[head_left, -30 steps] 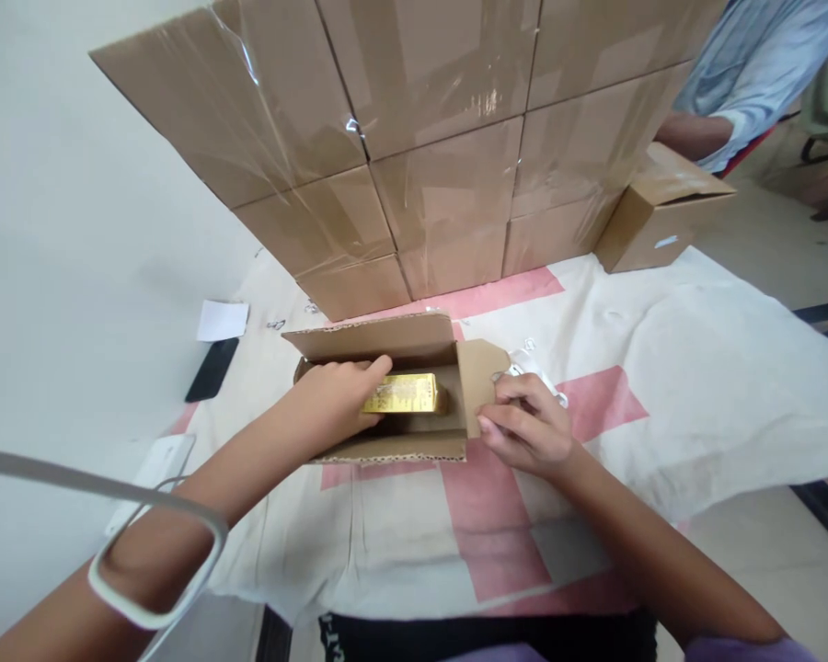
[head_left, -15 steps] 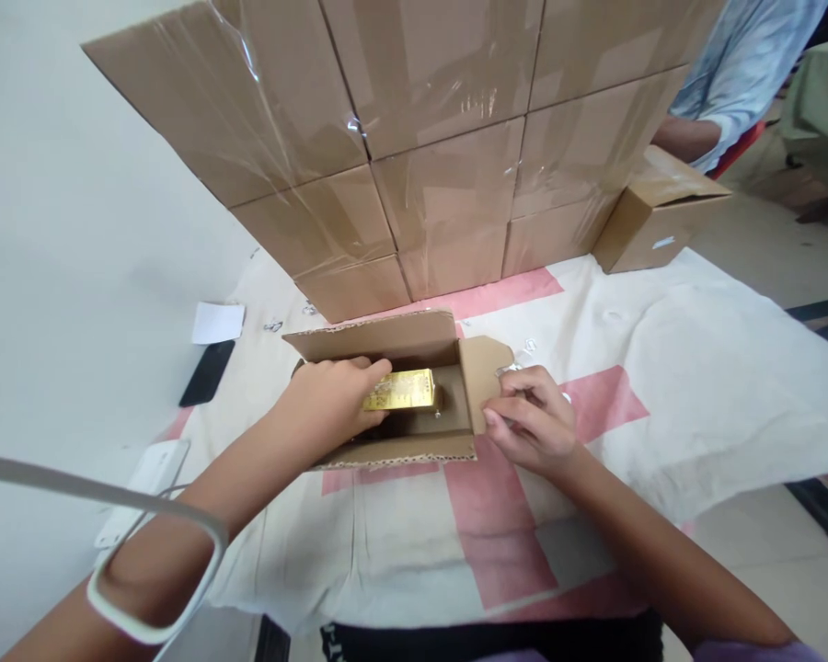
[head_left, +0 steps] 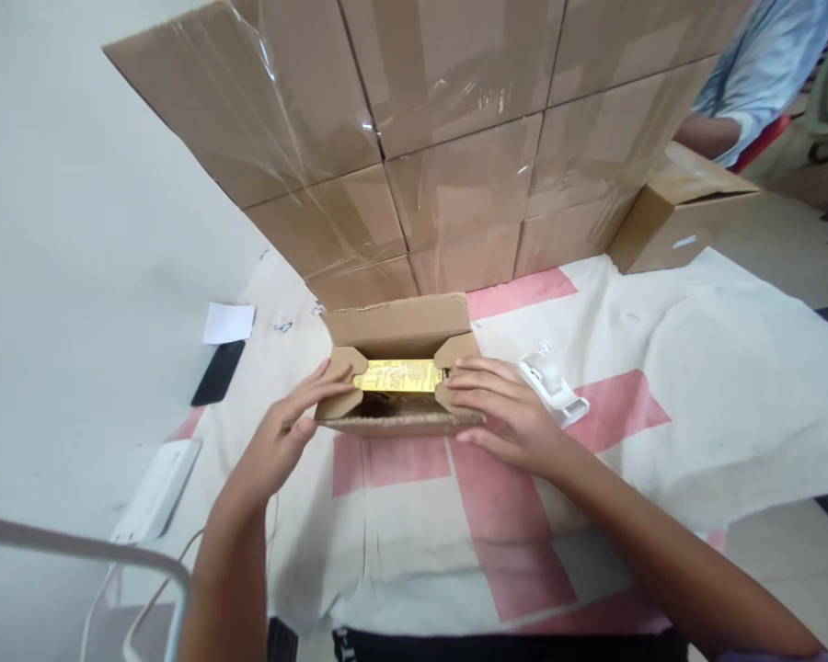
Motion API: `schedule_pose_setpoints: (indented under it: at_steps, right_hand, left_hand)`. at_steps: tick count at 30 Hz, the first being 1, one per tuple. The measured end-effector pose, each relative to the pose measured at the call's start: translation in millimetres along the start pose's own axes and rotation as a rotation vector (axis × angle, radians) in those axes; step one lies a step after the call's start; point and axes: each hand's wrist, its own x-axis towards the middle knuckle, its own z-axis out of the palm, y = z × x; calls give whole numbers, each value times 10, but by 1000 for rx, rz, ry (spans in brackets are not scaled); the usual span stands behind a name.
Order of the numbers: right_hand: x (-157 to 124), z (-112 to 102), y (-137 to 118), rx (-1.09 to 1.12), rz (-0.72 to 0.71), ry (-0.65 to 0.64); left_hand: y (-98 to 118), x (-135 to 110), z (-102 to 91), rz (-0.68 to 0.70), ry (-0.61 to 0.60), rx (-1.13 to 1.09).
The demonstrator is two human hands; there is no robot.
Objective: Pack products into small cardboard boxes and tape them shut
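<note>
A small cardboard box [head_left: 400,427] stands on the cloth-covered table, its long back flap [head_left: 398,322] raised. Inside lies a yellow printed carton [head_left: 400,375], partly under the folded-in end flaps. My left hand [head_left: 280,437] rests with outstretched fingers on the left end flap [head_left: 345,368], its thumb near the front corner. On the opposite end, my right hand [head_left: 514,412] lies with its fingers spread over the right end flap [head_left: 457,349]. Neither hand is closed around anything. Just right of that hand is a white tape dispenser [head_left: 557,391], with clear tape on it.
Behind the box rises a stack of taped cartons [head_left: 462,202]. Another carton [head_left: 669,221] stands at the right, near a person's sleeve [head_left: 765,83]. On the left are a black phone [head_left: 219,372], white paper [head_left: 228,323], a white power strip [head_left: 158,487] and a cable.
My left hand has let go of the yellow carton and moved to the left flap. The right hand has shifted left onto its flap, uncovering the tape dispenser. Both end flaps are now folded inward.
</note>
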Motion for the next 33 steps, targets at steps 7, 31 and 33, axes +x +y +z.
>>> schedule_pose_setpoints:
  at_steps: [7,31,33]
  right_hand:
    - [190,59,78,47,318,215]
    - [129,24,44,-163,168,63]
    - [30,-135,-46,-24,286,-8]
  left_hand:
    - [-68,-92,202,-180,208,73]
    - [62,-263,441,197,38,536]
    - [16,-227,401,174,2,515]
